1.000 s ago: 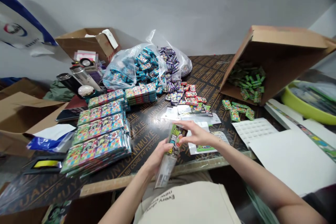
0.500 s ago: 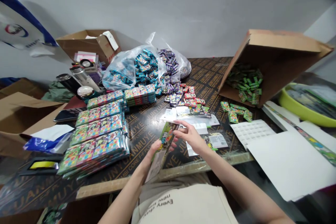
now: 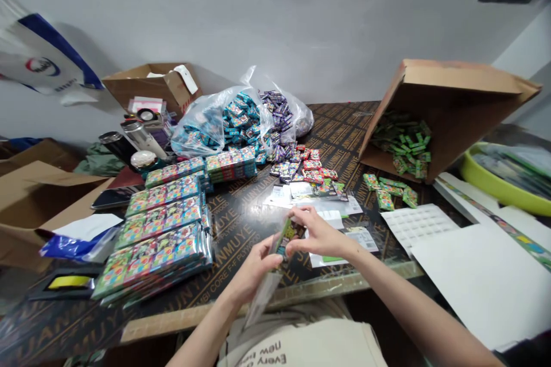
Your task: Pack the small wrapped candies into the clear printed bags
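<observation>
1. Packet [image 3: 293, 234]: in both your grips, just above the table's near edge, tilted, clear sleeve [image 3: 262, 297] hanging from its lower end.
2. Change: half a second ago you had its printed face turned up more; now it's closer to edge-on. Your right fingers curl over its top, thumb come down onto the face.
3. Meaning, as a judgement: handling isn't finished; packet not set down.
4. Left grip [image 3: 260, 261]: pinching the lower part. Right grip [image 3: 317, 235]: pinching the top.
5. Table [image 3: 338, 126]: dark, lettered. Wrapped stacks [image 3: 159, 223] to your left; red packets [image 3: 313, 175] ahead; loose green packets [image 3: 385, 200] right, by a tipped cardboard box [image 3: 456, 77] holding more.
6. Farther: clear bags [image 3: 202, 120] of blue and purple packets near the grey wall [image 3: 279, 23]; white sheet [image 3: 482, 275] and yellow-green bowl [image 3: 499, 189] far right.
</observation>
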### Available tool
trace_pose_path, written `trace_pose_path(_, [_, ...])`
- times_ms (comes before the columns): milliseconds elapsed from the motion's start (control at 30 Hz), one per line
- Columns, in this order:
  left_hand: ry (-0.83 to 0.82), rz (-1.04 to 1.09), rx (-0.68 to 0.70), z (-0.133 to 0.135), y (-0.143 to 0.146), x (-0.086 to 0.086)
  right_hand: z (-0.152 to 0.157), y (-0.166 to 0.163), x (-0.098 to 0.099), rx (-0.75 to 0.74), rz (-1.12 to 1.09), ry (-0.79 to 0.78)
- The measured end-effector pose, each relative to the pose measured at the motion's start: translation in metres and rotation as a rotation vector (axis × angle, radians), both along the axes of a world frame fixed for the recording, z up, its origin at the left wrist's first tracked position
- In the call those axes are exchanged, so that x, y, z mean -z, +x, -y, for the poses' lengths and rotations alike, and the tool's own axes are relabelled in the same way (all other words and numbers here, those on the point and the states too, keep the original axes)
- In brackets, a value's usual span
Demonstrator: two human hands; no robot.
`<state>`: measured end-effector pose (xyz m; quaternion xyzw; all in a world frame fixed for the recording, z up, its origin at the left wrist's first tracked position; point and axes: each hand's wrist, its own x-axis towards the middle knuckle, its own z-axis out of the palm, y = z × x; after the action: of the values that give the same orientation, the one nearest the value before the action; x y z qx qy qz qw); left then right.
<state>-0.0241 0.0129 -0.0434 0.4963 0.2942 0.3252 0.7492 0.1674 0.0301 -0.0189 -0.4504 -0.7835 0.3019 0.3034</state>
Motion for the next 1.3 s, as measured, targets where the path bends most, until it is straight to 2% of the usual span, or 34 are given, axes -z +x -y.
trace_pose_path(100, [-0.054, -0.026, -0.058, -0.001, 0.0, 0.003, -0.003, 0.001, 0.006, 0.082, -0.146, -0.048])
trace_pose_path(167, [-0.113, -0.043, -0.144, -0.004, 0.0, 0.004, -0.005, -0.001, 0.013, 0.248, -0.35, -0.021])
trace_pose_path(233, [-0.128, -0.058, -0.196, -0.006, -0.001, 0.005, -0.005, -0.006, 0.022, 0.371, -0.547, -0.091])
trace_pose_path(267, [-0.115, -0.066, -0.195, -0.007, -0.001, 0.006, -0.005, -0.009, 0.026, 0.356, -0.615, -0.189])
trace_pose_path(333, [-0.04, -0.106, -0.169, -0.008, -0.002, 0.008, -0.003, -0.015, 0.031, 0.23, -0.7, -0.41])
trace_pose_path(367, [0.019, -0.151, -0.17, -0.009, -0.003, 0.01, -0.003, -0.018, 0.031, 0.182, -0.72, -0.471])
trace_pose_path(467, [0.229, -0.358, -0.26, -0.01, -0.005, 0.016, -0.005, -0.02, 0.029, 0.207, -0.713, -0.428])
trace_pose_path(533, [0.298, -0.431, -0.313, -0.013, -0.008, 0.018, -0.005, -0.019, 0.028, 0.242, -0.72, -0.416])
trace_pose_path(633, [0.295, -0.42, -0.425, -0.022, -0.009, 0.02, 0.001, -0.019, 0.035, 0.134, -0.765, -0.607])
trace_pose_path(700, [0.248, -0.39, -0.495, -0.027, -0.01, 0.024, 0.008, -0.02, 0.047, 0.002, -0.75, -0.748])
trace_pose_path(733, [0.208, -0.368, -0.491, -0.028, -0.009, 0.027, 0.01, -0.02, 0.054, -0.027, -0.733, -0.77])
trace_pose_path(867, [0.041, -0.265, -0.221, -0.023, -0.009, 0.043, 0.01, -0.014, 0.081, 0.124, -0.678, -0.618])
trace_pose_path(967, [0.039, -0.242, -0.109, -0.016, -0.007, 0.053, 0.003, -0.008, 0.088, 0.208, -0.705, -0.519])
trace_pose_path(1067, [0.106, -0.218, -0.166, -0.016, -0.002, 0.052, 0.001, -0.009, 0.083, 0.316, -0.763, -0.417])
trace_pose_path(1167, [0.138, -0.121, -0.287, -0.021, 0.005, 0.043, 0.006, -0.018, 0.073, 0.307, -0.768, -0.394])
trace_pose_path(1233, [0.124, -0.08, -0.338, -0.021, 0.011, 0.037, 0.01, -0.025, 0.065, 0.336, -0.854, -0.406])
trace_pose_path(1300, [0.083, -0.053, -0.334, -0.018, 0.016, 0.034, 0.012, -0.031, 0.058, 0.43, -0.995, -0.42])
